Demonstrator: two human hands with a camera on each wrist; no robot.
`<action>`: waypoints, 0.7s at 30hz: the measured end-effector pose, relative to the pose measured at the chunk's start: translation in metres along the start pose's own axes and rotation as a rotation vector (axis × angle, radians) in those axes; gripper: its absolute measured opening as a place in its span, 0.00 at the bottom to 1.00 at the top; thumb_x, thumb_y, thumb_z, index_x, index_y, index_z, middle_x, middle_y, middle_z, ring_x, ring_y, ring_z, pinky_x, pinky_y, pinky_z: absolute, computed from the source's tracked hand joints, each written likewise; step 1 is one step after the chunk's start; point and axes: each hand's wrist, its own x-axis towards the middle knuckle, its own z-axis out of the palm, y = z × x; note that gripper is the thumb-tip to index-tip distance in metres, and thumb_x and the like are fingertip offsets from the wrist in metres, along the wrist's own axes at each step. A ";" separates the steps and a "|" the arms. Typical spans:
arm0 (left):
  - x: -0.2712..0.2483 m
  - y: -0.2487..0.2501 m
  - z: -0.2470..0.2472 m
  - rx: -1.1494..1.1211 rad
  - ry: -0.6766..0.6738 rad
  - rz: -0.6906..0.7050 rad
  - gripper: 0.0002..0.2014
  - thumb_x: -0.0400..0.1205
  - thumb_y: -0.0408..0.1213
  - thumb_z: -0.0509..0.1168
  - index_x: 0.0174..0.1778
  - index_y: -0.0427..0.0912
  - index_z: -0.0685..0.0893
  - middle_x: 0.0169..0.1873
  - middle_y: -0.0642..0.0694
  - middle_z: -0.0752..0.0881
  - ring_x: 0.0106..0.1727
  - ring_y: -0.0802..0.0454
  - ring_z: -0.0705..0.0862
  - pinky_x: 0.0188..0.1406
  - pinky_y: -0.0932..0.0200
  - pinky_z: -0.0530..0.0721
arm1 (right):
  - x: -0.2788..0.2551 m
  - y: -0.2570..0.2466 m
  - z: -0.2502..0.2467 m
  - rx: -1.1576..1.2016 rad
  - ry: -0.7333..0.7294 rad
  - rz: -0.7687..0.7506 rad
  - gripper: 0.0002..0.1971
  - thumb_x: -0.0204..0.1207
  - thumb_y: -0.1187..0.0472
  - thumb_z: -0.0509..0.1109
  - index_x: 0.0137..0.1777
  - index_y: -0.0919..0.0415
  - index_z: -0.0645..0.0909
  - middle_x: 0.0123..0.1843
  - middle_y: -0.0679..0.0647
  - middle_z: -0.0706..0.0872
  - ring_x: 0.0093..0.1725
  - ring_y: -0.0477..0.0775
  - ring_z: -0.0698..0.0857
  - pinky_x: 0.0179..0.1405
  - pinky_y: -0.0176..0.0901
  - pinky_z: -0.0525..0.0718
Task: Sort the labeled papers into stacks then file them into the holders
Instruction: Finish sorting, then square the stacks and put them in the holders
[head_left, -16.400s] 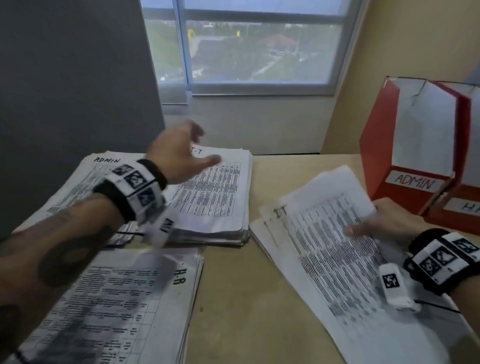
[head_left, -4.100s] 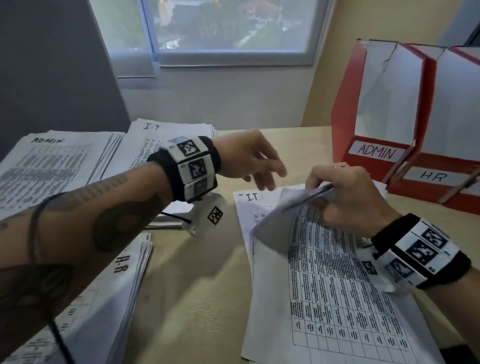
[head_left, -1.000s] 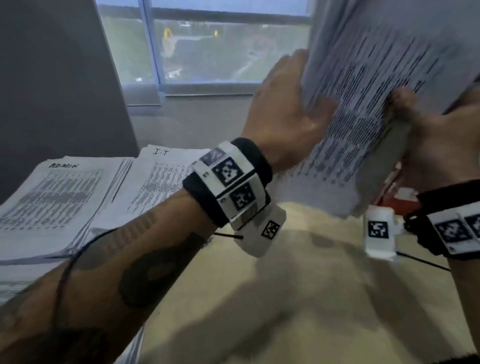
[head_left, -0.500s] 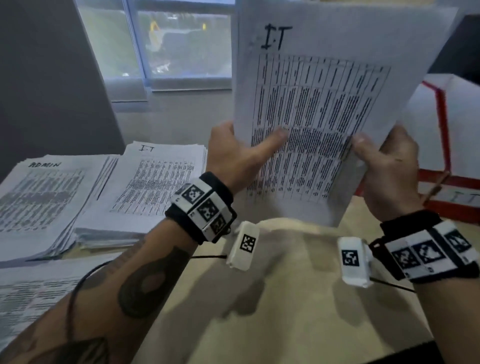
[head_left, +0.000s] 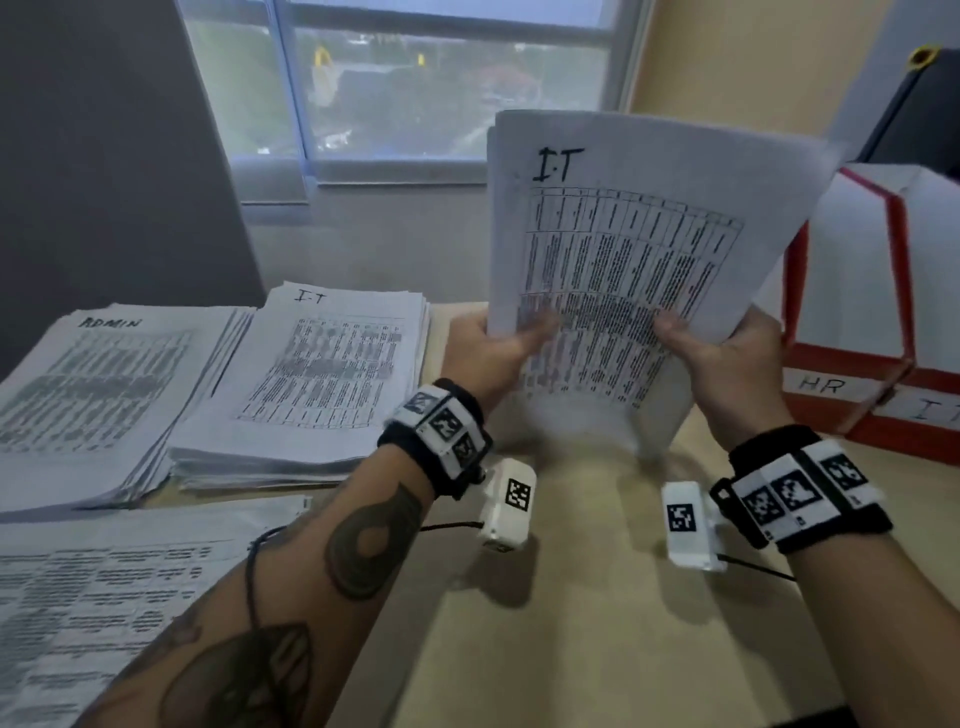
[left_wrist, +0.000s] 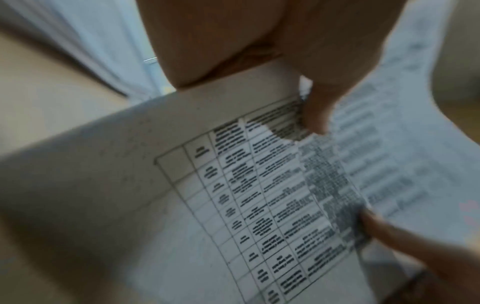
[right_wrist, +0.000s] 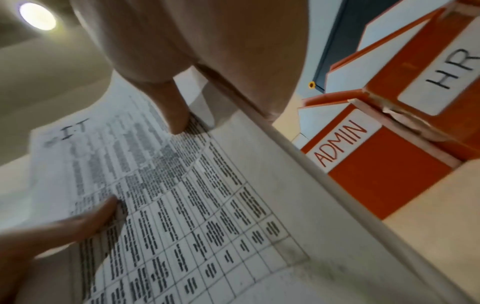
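Note:
Both hands hold a sheaf of papers labeled IT (head_left: 613, 249) upright above the desk, its lower edge close to the desk top. My left hand (head_left: 498, 343) grips its left edge, thumb across the printed table. My right hand (head_left: 711, 353) grips the right edge, thumb on the front. The left wrist view shows the sheaf (left_wrist: 259, 205) pinched under my thumb, and the right wrist view shows the same papers (right_wrist: 182, 205). Sorted stacks lie on the left: ADMIN (head_left: 104, 384), IT (head_left: 322, 374), and a third stack (head_left: 104, 597) at the near left.
Red file holders stand at the right: HR (head_left: 841, 332) and IT (head_left: 930, 410) in the head view, ADMIN (right_wrist: 363, 164) in the right wrist view. A window (head_left: 415, 78) faces me, a dark panel (head_left: 104, 156) stands at the left. Bare desk (head_left: 597, 623) lies below my hands.
The sheaf was lifted off the desk with both hands and turned upright. Over the last half second it has come down a little, and my hands sit lower on it.

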 end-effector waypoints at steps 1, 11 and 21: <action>0.002 0.005 0.000 0.116 0.008 0.025 0.15 0.81 0.46 0.78 0.34 0.44 0.84 0.24 0.53 0.85 0.24 0.59 0.83 0.27 0.62 0.85 | 0.001 -0.005 0.004 -0.036 -0.003 -0.012 0.11 0.81 0.63 0.78 0.61 0.52 0.86 0.54 0.42 0.91 0.55 0.44 0.91 0.64 0.55 0.90; 0.054 0.084 -0.162 0.882 0.163 0.001 0.18 0.82 0.56 0.75 0.52 0.43 0.88 0.36 0.50 0.88 0.32 0.56 0.87 0.27 0.61 0.81 | 0.052 -0.048 0.139 0.055 -0.609 0.417 0.19 0.78 0.73 0.78 0.68 0.69 0.81 0.57 0.60 0.90 0.54 0.58 0.92 0.41 0.48 0.92; 0.064 0.005 -0.264 1.478 -0.056 -0.457 0.35 0.73 0.55 0.83 0.70 0.37 0.84 0.62 0.40 0.89 0.62 0.39 0.88 0.62 0.49 0.87 | 0.019 -0.007 0.262 -0.417 -0.765 0.515 0.11 0.74 0.73 0.81 0.51 0.66 0.83 0.52 0.63 0.91 0.55 0.68 0.92 0.58 0.70 0.91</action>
